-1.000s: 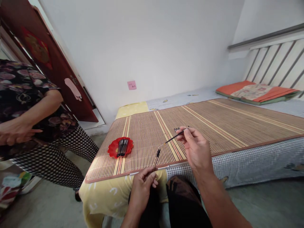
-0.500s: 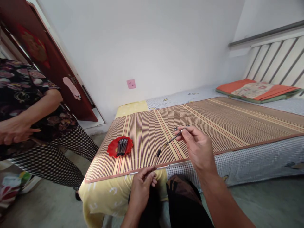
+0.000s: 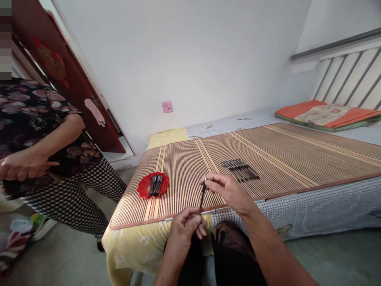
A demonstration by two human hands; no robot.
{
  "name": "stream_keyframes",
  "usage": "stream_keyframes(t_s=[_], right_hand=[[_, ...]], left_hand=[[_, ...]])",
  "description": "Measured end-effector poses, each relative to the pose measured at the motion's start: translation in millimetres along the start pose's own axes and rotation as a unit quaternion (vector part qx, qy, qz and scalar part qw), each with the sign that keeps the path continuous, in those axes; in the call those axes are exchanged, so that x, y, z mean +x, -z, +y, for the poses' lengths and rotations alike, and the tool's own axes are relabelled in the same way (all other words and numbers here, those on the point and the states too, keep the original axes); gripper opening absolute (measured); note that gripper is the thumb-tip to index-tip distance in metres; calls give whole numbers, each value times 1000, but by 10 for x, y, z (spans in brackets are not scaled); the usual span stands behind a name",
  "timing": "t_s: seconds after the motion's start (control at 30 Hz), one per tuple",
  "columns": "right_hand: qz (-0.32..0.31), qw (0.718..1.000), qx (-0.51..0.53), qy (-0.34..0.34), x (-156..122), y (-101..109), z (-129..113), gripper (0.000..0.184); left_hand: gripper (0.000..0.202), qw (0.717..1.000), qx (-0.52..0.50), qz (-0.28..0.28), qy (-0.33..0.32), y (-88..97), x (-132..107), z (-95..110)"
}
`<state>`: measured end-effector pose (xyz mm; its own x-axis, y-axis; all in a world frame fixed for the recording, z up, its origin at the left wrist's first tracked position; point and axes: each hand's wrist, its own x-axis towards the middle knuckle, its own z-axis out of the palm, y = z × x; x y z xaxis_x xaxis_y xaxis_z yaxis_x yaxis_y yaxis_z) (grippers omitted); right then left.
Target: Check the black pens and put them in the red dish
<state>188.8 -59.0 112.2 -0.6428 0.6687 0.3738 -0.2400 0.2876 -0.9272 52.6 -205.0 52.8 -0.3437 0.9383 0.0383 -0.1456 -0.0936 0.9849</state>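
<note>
My left hand [image 3: 185, 229] is closed round the lower end of a slim dark pen [image 3: 203, 197], which stands nearly upright above the front edge of the bed. The thumb and fingers of my right hand [image 3: 226, 190] pinch its upper end, where a small pale tip shows. Whether an inner refill sits fully inside the pen, I cannot tell. Past my right hand, several dark pens [image 3: 244, 173] lie side by side on the mat, with short dark pieces [image 3: 232, 163] in a row at their far ends. To the left, a red scalloped dish [image 3: 142, 186] holds several dark pens [image 3: 156, 185].
A striped bamboo mat [image 3: 181, 171] covers the bed. A folded orange and floral cloth [image 3: 324, 114] lies at the far right. Another person [image 3: 56, 159] in a floral top stands at the left, near a red-brown door [image 3: 80, 91]. A pink note [image 3: 167, 107] is on the wall.
My right hand has moved down and left, closer to my left hand. The thin dark refill it held out at an angle is now in line with the pen. The row of pens has come into view.
</note>
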Motion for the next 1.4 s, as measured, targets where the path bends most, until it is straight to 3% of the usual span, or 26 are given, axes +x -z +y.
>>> stream_keyframes(t_s=[0.17,0.3,0.5,0.73,0.9,1.07,1.17,1.3,1.4], right_hand=[[24,995,94,-30,1,27,118,33],[-1,990,132,-45,46,7,130,30],[-16,991,128,-44,86,-23,139,24],[38,993,107,-41,142,-67,122,34],[13,986,155,-63,108,-48,148,36],[10,987,151,-50,131,-32,233,25],[31,983,166,-65,152,-27,266,29],[7,981,181,-74,132,-16,270,37],[1,983,175,-59,132,-18,293,31]], left_hand=[[33,998,-53,-26,21,-25,-19,-52],[37,996,-72,-24,41,-35,-44,-53],[39,995,-81,-29,52,-44,-63,-23],[37,996,-77,-16,36,-60,-36,-76],[39,995,-86,-18,41,-59,-14,-106],[39,996,-82,-16,45,-65,-13,-116],[40,996,-78,-15,45,-62,-8,-126],[39,995,-88,-16,50,-47,0,-138],[38,994,-92,-20,50,-46,2,-152]])
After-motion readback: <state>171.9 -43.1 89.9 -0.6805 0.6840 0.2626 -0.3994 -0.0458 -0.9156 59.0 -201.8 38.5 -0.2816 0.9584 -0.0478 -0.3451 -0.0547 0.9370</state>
